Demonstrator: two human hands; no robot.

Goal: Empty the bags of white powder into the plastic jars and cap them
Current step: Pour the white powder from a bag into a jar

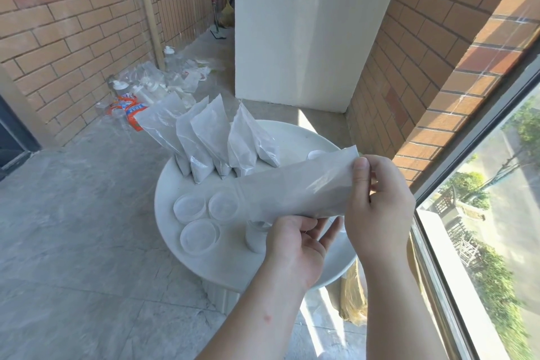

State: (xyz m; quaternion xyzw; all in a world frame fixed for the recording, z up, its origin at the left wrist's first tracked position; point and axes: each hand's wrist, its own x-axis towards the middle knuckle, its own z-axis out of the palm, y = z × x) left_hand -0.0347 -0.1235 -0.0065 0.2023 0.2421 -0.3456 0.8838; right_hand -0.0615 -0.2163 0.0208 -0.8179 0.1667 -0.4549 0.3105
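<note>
Bag (292,184) held level over worktop (222,266), above the jar (257,238). Right hand (377,199) pinches one end; left hand (295,242) holds lower edge, both grips closed. Best aim mouth into jar, tilt slowly.

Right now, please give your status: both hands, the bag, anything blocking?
Hands: right hand pinches bag end; left hand holds it from below. Bag level above table. Under it, jar with white powder, partly hidden by left hand.
</note>
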